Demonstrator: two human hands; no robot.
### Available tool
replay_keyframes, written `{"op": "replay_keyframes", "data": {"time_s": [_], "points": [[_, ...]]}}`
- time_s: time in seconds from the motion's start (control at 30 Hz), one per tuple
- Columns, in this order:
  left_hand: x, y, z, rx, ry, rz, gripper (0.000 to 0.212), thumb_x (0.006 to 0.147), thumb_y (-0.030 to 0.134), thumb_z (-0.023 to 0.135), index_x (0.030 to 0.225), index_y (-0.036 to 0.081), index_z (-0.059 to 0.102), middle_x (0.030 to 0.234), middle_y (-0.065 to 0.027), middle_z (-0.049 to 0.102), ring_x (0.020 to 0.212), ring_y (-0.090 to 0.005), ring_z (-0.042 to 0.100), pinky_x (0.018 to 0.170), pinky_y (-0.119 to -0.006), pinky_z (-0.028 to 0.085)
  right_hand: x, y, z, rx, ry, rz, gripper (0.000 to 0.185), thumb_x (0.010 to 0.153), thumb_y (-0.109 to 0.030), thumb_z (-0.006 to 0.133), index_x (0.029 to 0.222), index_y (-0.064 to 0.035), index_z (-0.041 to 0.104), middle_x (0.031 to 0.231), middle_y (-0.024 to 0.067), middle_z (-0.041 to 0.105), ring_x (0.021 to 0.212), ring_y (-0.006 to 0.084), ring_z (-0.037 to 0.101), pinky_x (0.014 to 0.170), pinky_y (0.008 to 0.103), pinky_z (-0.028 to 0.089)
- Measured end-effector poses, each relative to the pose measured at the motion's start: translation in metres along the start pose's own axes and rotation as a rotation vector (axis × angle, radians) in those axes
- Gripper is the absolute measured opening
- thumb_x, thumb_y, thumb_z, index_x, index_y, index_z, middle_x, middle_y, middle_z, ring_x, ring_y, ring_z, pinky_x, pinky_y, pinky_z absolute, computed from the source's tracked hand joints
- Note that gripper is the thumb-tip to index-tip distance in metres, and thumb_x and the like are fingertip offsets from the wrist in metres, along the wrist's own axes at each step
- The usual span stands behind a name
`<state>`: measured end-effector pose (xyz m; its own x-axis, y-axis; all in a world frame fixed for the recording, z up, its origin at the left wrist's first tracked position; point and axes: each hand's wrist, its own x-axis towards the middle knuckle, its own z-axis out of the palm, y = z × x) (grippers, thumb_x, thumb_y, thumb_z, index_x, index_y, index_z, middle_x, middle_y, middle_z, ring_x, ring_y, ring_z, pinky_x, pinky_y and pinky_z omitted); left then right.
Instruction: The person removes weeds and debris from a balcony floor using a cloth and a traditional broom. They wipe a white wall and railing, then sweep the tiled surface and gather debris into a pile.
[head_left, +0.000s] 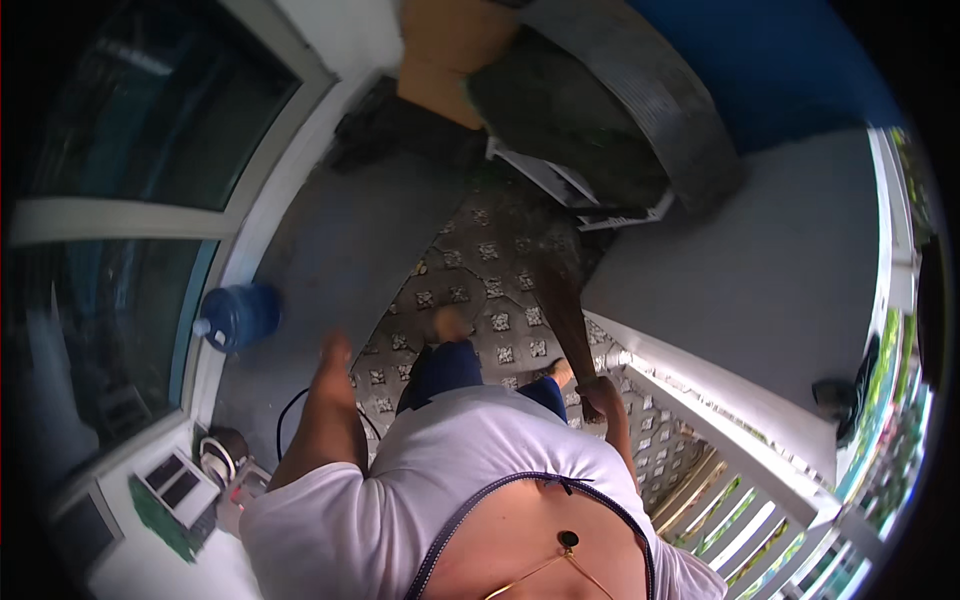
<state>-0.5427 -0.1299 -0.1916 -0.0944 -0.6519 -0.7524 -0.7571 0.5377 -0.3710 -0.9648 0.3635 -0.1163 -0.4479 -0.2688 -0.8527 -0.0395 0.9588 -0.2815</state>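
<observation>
My right hand (600, 394) grips a brown fiber broom (574, 322) near its narrow bound end. Its bristles fan out away from me, over a paved floor (517, 352) of concrete blocks with pebble-filled squares. The bristle tips look blurred. My left hand (335, 349) hangs forward on the other side, apart from the broom and near a smooth grey floor slab (330, 225). Blur and angle hide its fingers, and I see nothing held in it.
A blue water jug (240, 317) lies on its side by the glass door (142, 315). Ahead stand a cardboard box (439, 60) and a white-framed object (577, 187). A grey panel (735, 277) and white railing (742, 517) border the right. A black hose or cable (281, 427) curves beside my left arm.
</observation>
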Motion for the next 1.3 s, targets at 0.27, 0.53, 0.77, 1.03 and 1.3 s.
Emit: {"op": "replay_keyframes", "data": {"time_s": [0.27, 0.53, 0.77, 1.03, 1.3], "points": [[-0.156, -0.042, 0.187, -1.168, -0.606, -0.370, 0.047, 0.085, 0.036, 0.050, 0.125, 0.013, 0.045, 0.118, -0.0130, 0.053, 0.104, -0.0284, 0.054, 0.081, -0.039, 0.043, 0.029, -0.012, -0.070, 0.820, -0.158, 0.362, 0.022, 0.078, -0.028, 0.059, 0.069, -0.0084, 0.055, 0.059, 0.0060, 0.055, 0.044, 0.0161, 0.053, 0.041, 0.0328, 0.047], [-0.119, 0.041, 0.074, -1.565, -0.108, -0.043, 0.041, 0.088, 0.026, 0.050, 0.125, 0.010, 0.043, 0.103, -0.0084, 0.051, 0.085, -0.0192, 0.051, 0.073, -0.031, 0.043, 0.075, -0.003, -0.199, 0.219, 0.364, 0.209, 0.026, 0.067, -0.027, 0.064, 0.075, -0.0019, 0.063, 0.079, 0.0174, 0.064, 0.070, 0.0306, 0.063, 0.060, 0.0447, 0.051], [-0.143, 0.075, -0.024, -1.492, 0.144, 0.261, 0.039, 0.087, 0.020, 0.052, 0.122, 0.003, 0.047, 0.088, -0.0072, 0.056, 0.081, -0.0169, 0.054, 0.077, -0.029, 0.044, 0.186, 0.023, -0.271, -0.126, 0.580, 0.224, 0.028, 0.069, -0.027, 0.066, 0.088, -0.0065, 0.067, 0.091, 0.0180, 0.064, 0.081, 0.0319, 0.063, 0.070, 0.0431, 0.051], [-0.205, 0.093, -0.007, -0.989, -0.013, 0.221, 0.041, 0.086, 0.016, 0.052, 0.123, 0.000, 0.043, 0.083, -0.0073, 0.057, 0.077, -0.0145, 0.054, 0.070, -0.027, 0.044, 0.209, 0.022, -0.260, -0.148, 0.221, 0.271, 0.031, 0.072, -0.020, 0.056, 0.100, -0.0089, 0.064, 0.107, 0.0165, 0.061, 0.099, 0.0329, 0.059, 0.079, 0.0408, 0.049], [-0.220, 0.120, 0.024, -1.113, -0.169, 0.083, 0.040, 0.086, 0.018, 0.053, 0.121, 0.001, 0.047, 0.087, -0.0093, 0.061, 0.079, -0.0159, 0.056, 0.073, -0.028, 0.044, 0.110, 0.020, -0.231, -0.137, 0.328, 0.216, 0.032, 0.074, -0.024, 0.051, 0.098, -0.0077, 0.064, 0.103, 0.0177, 0.062, 0.099, 0.0338, 0.058, 0.081, 0.0407, 0.048]]}}
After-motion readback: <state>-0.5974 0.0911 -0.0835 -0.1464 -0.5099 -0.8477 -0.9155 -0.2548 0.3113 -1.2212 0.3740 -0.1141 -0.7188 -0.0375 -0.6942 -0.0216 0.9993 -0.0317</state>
